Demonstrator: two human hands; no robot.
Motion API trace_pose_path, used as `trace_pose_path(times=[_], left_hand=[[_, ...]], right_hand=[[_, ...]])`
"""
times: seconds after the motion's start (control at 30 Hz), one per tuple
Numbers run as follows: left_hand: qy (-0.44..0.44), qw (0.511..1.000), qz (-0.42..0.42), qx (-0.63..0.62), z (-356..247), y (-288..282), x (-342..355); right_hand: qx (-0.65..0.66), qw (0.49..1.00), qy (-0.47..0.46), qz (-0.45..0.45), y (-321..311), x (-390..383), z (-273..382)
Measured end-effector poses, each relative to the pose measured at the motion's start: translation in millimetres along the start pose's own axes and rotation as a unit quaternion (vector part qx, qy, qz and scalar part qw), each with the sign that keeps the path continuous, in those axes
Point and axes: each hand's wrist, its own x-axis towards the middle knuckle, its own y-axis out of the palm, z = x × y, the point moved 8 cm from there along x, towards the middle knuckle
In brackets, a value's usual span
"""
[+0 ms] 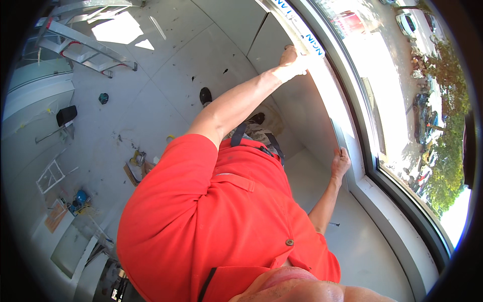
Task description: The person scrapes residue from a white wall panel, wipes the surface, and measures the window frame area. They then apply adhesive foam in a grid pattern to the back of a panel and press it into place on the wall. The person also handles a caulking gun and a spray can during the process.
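Observation:
A flat grey panel (299,108) stands upright below the window, its upper edge running along the pale sill. My left hand (293,61) is closed over that edge at the far end, partly washed out by sunlight. Nearer to me, my right hand (341,163) grips the same panel by its edge, fingers curled round a corner by the sill. Close to my right forearm, a small screw-like piece (334,224) sticks out from a grey surface.
The window frame (372,173) curves along the right, with a lettered film strip (302,30) on it; outside are parked cars and trees. At left are an aluminium ladder (85,48), a black dustpan-like scoop (66,116), a small white step frame (50,177) and scattered tools on the dusty floor.

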Motion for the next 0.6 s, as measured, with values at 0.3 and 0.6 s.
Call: trace_pose_path(times=[0.3, 0.6], left_hand=[[0.02, 0.998, 0.057, -0.018, -4.1, 0.2, -8.5], [0.577, 0.557, 0.009, 0.597, -69.7, -2.8, -54.8]], right_hand=[[0.004, 1.0, 0.001, -0.017, 6.3, 9.4, -7.1], [0.003, 0.999, 0.024, -0.032, 18.7, 24.3, 8.2]])
